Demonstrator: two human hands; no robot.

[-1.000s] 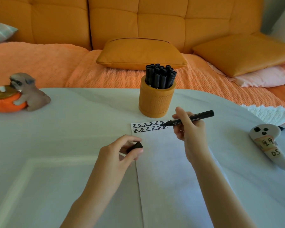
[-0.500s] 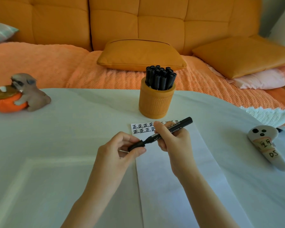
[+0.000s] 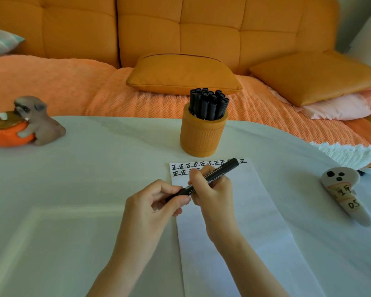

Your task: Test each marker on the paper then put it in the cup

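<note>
Over paper point(image 3: 247, 213), left hand point(image 3: 153, 209), right hand point(image 3: 214, 195) pinching marker point(image 3: 221, 170)

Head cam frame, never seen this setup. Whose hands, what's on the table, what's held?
No robot: a person wears a camera on the head, looking down at their own hands. The right hand grips a black marker; the left hand pinches its cap end. Below lies white paper with test marks along its top. Behind it stands an orange cup full of black markers. The white table also holds a dog figurine at left and a ghost-shaped toy at right.
</note>
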